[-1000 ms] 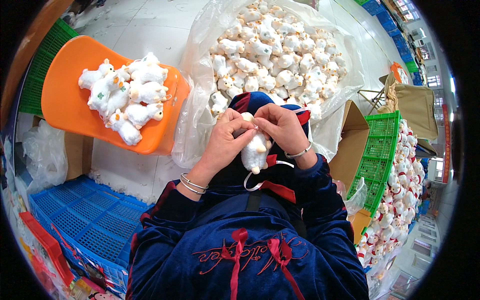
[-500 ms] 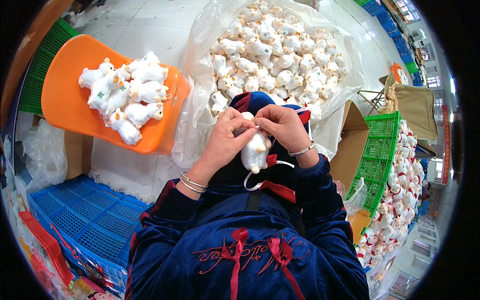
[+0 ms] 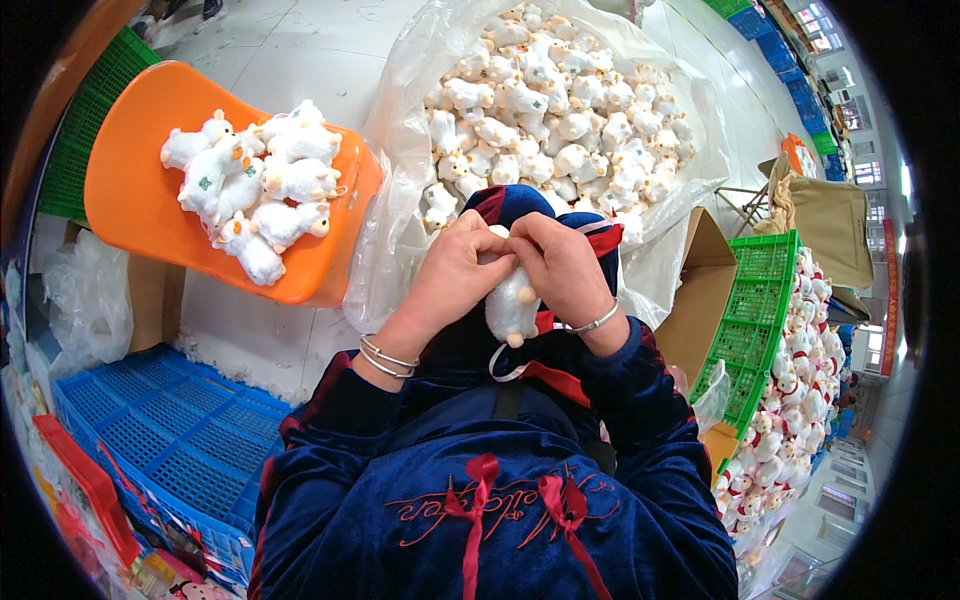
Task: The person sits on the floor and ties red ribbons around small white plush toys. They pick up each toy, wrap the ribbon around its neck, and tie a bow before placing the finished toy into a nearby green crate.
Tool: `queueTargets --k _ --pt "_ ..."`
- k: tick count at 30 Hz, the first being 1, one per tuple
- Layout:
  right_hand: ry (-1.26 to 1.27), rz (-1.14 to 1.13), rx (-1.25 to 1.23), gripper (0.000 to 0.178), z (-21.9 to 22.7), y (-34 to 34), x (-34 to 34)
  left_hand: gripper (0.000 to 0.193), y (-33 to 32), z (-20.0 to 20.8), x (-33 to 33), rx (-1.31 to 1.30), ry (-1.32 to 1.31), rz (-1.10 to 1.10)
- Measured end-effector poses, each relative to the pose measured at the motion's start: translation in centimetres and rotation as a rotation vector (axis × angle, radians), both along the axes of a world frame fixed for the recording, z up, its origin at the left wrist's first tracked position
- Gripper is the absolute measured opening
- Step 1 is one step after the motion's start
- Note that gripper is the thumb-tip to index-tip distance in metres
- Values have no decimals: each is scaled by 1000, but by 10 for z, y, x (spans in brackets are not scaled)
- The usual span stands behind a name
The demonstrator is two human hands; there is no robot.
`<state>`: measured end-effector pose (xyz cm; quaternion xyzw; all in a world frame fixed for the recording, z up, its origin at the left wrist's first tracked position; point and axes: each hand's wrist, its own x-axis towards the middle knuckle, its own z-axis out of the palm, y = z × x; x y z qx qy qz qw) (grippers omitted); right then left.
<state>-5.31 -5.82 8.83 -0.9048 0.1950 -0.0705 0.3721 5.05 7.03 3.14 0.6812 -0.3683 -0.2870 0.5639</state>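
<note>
A small white plush animal [image 3: 512,308] with cream-coloured feet is in my hands, above my lap. My left hand [image 3: 455,272] is closed on its upper end, with thumb and fingers bent inward. At that same end the fingertips of my right hand [image 3: 562,268] are pinched together, touching my left fingers. Any small thing between the fingertips is hidden. A thin white ribbon [image 3: 497,362] loops below the toy, next to a piece of red cloth [image 3: 558,382] on my lap.
An orange chair [image 3: 130,190] at the left bears several similar plush toys [image 3: 245,190]. Ahead lies a clear plastic bag [image 3: 395,150] heaped with more [image 3: 560,110]. Blue crates [image 3: 180,430] stand at lower left; a cardboard box [image 3: 700,290] and green crate [image 3: 755,310] stand at right.
My hands have drawn closer together, the right moving slightly left until its fingers meet the left ones. The ribbon's trailing end at the right no longer shows.
</note>
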Motion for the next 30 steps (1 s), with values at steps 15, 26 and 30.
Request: queueTargets --k 15,26,30 --pt "-178 -120 421 8 -40 -11 -10 17 1 -4 0 -33 183 -24" --pt "-106 -7 281 9 -26 -13 -6 16 1 -3 2 1 113 -2" --pt "5 119 138 11 -11 -19 -4 17 -3 -2 -3 19 -76 31"
